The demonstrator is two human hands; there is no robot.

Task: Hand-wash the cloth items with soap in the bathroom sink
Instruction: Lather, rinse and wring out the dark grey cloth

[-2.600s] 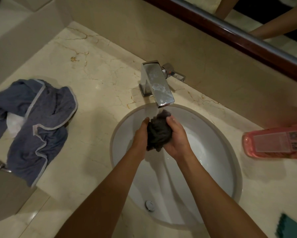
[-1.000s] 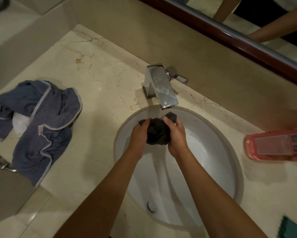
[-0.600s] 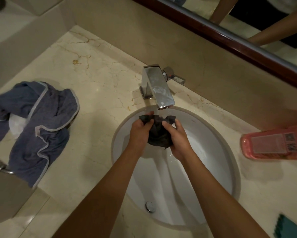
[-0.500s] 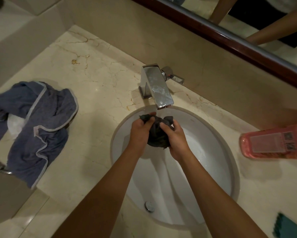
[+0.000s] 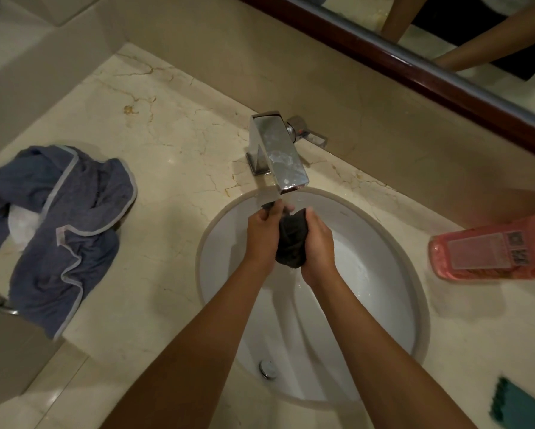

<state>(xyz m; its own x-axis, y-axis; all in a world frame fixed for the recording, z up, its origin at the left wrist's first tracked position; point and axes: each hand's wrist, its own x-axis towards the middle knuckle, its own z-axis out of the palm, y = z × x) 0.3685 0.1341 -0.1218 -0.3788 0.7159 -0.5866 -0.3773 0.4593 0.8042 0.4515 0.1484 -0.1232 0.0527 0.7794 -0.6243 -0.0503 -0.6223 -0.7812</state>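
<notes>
Blue garment [image 5: 65, 224] lies on counter well left of fingers, prob. not washed yet. Left hand [image 5: 261, 235] & right hand [image 5: 317, 243] both grip wadded dark cloth [image 5: 291, 239] under faucet [image 5: 278, 153], over sink [image 5: 390, 243]: mid-wash. Pink soap bottle [image 5: 492, 250] far right.

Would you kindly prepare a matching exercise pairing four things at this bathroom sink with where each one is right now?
Things:
1. dark cloth
2. blue garment
3. pink bottle
4. faucet

Places:
A. lying on its side on the counter, right of the basin
B. held between both hands over the basin
C. mounted behind the basin, spout over it
D. crumpled on the counter, left of the basin

Pairs: 1-B, 2-D, 3-A, 4-C
</notes>
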